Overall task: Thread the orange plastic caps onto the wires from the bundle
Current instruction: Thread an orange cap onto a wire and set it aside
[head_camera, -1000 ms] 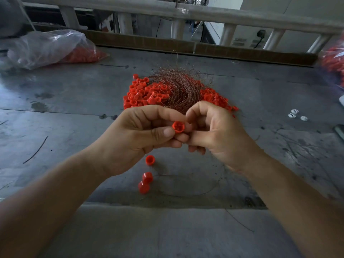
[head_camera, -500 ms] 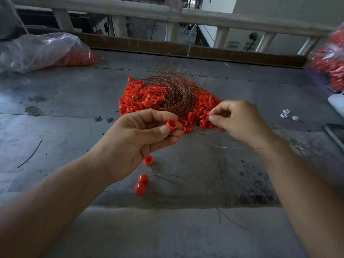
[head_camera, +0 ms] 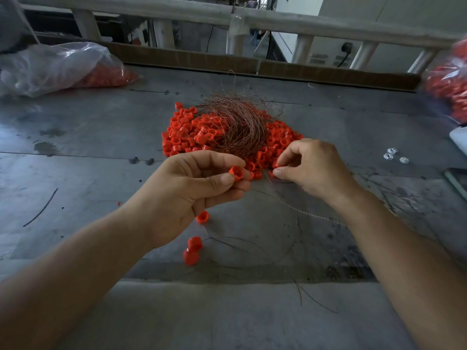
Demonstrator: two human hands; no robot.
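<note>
Since a second ago the hands have parted: the right hand (head_camera: pixel 316 168) has left the left hand (head_camera: pixel 187 195) and swung out right, then settled down onto the near edge of the pile of orange caps (head_camera: pixel 187 137).

The left hand pinches one orange cap (head_camera: pixel 235 173) between thumb and bent fingers, held up off the table with its open mouth turned towards the right hand. The right hand's thumb and forefinger are nipped narrowly together right at the pile's edge, with a bit of orange showing between them. Whether they hold a cap or a wire end cannot be told.

A thin wire strand (head_camera: pixel 303 212) trails from below the left fingers, running diagonally to the near right and passing under the right wrist. That slant is its long axis.

The copper wire bundle (head_camera: pixel 237 125) lies on top of the pile, just beyond both hands. The right hand is nearer to the pile and touches its edge. The next move likely means carrying whatever the right fingers pick leftwards to the held cap — a short, level trip.

Three loose caps (head_camera: pixel 195 243) lie on the metal table (head_camera: pixel 88 137) near the left wrist. Farther out are a clear plastic bag (head_camera: pixel 50 66) of caps at far left, a second bag (head_camera: pixel 449 89) at far right, and small white pieces (head_camera: pixel 390 154) to the right.
</note>
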